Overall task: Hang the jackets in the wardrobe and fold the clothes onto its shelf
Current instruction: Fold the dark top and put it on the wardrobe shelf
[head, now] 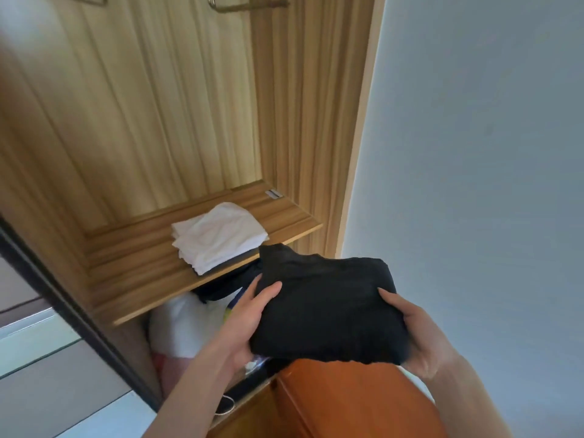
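Both hands hold a folded black garment [328, 308] between them, one at each side. The left hand [249, 314] grips its left edge, thumb lying along the top of the cloth and the rest of the fingers hidden beneath it. The right hand [417, 336] grips the right edge the same way, thumb on top, fingers curled under. The garment sits roughly level, a thick dark bundle with a rumpled front hem.

Just beyond the grip, up and to the left, is the wardrobe [158, 105] shelf [139, 273], a wooden board. A stack of folded white clothes [218, 235] lies on it, its near corner overhanging the front edge; the black garment's far corner appears close to that stack, though whether they touch is unclear. A small white label [273, 194] sits at the shelf's back right corner.

Below the left hand, under the shelf, white and dark bundles [186, 324] fill the lower space. Directly beneath the garment is an orange-brown wooden surface [347, 403]. High above the grip, metal hangers [240, 3] show at the top. To the right of the right hand is a pale wall [489, 153].
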The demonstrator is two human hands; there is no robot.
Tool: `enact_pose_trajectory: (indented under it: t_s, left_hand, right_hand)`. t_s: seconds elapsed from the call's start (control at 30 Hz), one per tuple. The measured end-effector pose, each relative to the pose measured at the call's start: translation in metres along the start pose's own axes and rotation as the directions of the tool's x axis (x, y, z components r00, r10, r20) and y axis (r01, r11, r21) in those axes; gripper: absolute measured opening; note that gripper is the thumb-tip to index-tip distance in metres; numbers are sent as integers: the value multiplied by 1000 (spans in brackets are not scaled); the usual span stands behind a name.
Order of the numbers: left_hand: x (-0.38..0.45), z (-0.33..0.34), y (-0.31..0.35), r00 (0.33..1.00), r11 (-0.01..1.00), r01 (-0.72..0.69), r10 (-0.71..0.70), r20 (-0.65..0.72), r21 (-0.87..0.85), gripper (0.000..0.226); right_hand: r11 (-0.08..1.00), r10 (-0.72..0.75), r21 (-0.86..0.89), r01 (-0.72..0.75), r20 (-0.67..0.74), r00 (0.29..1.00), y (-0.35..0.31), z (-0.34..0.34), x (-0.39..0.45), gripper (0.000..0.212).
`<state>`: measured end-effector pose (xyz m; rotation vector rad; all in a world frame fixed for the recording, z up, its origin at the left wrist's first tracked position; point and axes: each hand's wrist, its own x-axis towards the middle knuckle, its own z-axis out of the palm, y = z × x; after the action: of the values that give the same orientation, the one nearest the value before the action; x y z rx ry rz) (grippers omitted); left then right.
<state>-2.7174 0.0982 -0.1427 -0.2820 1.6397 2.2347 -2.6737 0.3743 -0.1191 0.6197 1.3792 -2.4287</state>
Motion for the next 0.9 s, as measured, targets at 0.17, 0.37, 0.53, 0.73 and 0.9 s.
enact_pose_trajectory:
  t_s: [0.17, 0.37, 0.53, 0.73, 0.9]
  left_hand:
    - [14, -31, 10, 986, 995, -84, 75, -150, -54, 46]
    - [42, -96, 27, 950, 992, -117, 96, -296, -55, 74]
    - [69, -137, 53, 934, 979, -166, 117, -337, -121, 41]
    - [111, -181, 86, 918, 975, -175, 110, -381, -139, 47]
    - [152, -201, 108, 898, 972, -199, 130, -421, -124, 45]
  right_hand:
    - [993, 100, -71, -94, 95, 990, -8, 35, 62, 42]
    - [973, 135, -211, -92, 200, 970, -2, 101, 134, 43]
    - [939, 31, -340, 51, 232, 972, -1, 159, 188, 43]
    - [917, -26, -380, 118, 237, 971, -7, 218, 245, 37]
    - [901, -59, -403, 157, 245, 968, -20, 256, 290, 36]
